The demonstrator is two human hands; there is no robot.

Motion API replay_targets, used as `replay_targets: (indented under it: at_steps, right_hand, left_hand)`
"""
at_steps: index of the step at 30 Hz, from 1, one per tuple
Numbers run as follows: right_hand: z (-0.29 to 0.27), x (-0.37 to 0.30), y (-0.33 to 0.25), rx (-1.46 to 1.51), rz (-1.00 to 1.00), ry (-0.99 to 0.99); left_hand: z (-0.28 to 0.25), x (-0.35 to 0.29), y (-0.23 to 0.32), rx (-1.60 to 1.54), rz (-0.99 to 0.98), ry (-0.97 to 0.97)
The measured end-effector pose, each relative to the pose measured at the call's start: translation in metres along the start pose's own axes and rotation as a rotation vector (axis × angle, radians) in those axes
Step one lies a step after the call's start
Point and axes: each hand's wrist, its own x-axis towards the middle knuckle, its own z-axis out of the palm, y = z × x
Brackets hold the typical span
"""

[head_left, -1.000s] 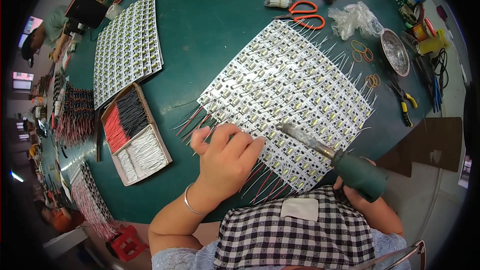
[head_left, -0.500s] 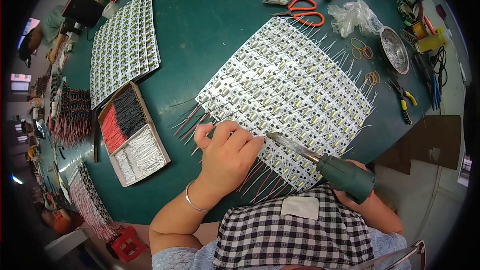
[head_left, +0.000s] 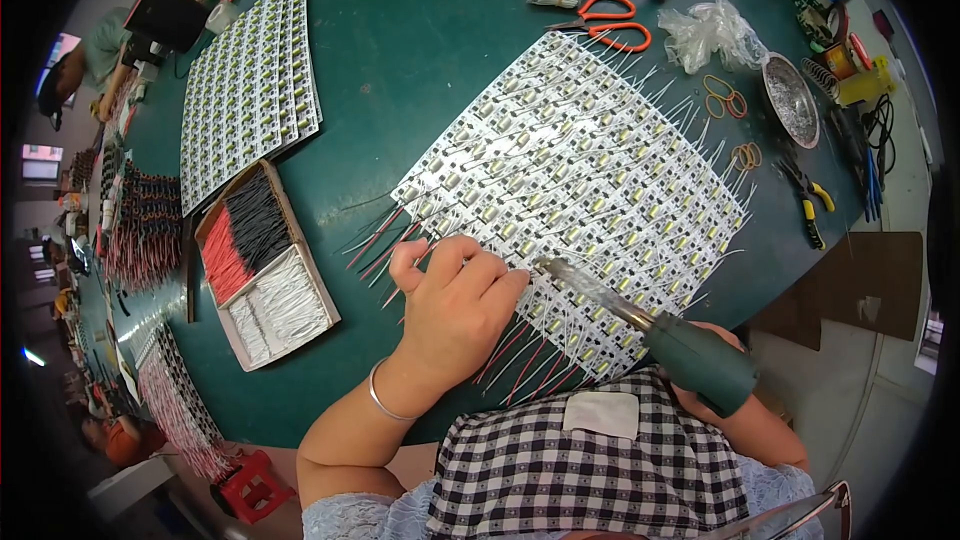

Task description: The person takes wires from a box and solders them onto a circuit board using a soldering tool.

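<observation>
A white circuit board panel (head_left: 600, 150) with rows of yellow LEDs and many thin white wires lies in front of me. Over its near edge my left hand (head_left: 455, 305) rests with fingers curled and pinched; whatever lies between the fingertips is hidden. My right hand (head_left: 718, 336), largely covered by the tool, grips a soldering iron (head_left: 700, 360) with a dark green handle. Its metal bit points left, close to my left fingertips above the panel; whether it touches is hard to tell. Red and white wires (head_left: 525, 355) stick out from the panel's near edge.
A divided box (head_left: 285, 315) of red, black and white wires sits left, beside a second LED panel (head_left: 250, 90). Orange-handled scissors (head_left: 615, 25), a plastic bag (head_left: 710, 35), a metal bowl (head_left: 790, 100) and yellow-handled pliers (head_left: 808, 205) lie beyond and right.
The soldering iron has shifted slightly to the right and toward me. My left hand stays almost where it was, fingers still pinched.
</observation>
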Motion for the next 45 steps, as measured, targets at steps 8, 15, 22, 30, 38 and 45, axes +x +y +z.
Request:
replay_targets:
  at_steps: [8,15,22,30,38,45]
  right_hand:
    - [-0.009,0.001,0.004,0.140,0.059,-0.013]
    - [-0.023,-0.005,0.000,0.245,0.027,0.014]
    - [-0.021,-0.016,0.007,0.111,0.013,-0.066]
    - [-0.018,-0.023,0.013,0.068,0.082,-0.137]
    - [-0.013,-0.028,0.023,-0.051,-0.068,-0.145]
    - [-0.014,-0.023,0.017,-0.044,-0.058,-0.198]
  left_hand:
    - [-0.001,0.001,0.002,0.024,0.013,0.020]
    - [-0.014,0.001,0.013,0.087,-0.005,0.041]
    - [0.001,-0.004,0.025,0.057,0.036,0.060]
    - [0.007,-0.009,0.023,0.036,0.019,0.040]
    - [0.007,-0.010,0.024,0.050,0.009,0.048]
    - [0.008,-0.010,0.026,0.066,0.000,0.028]
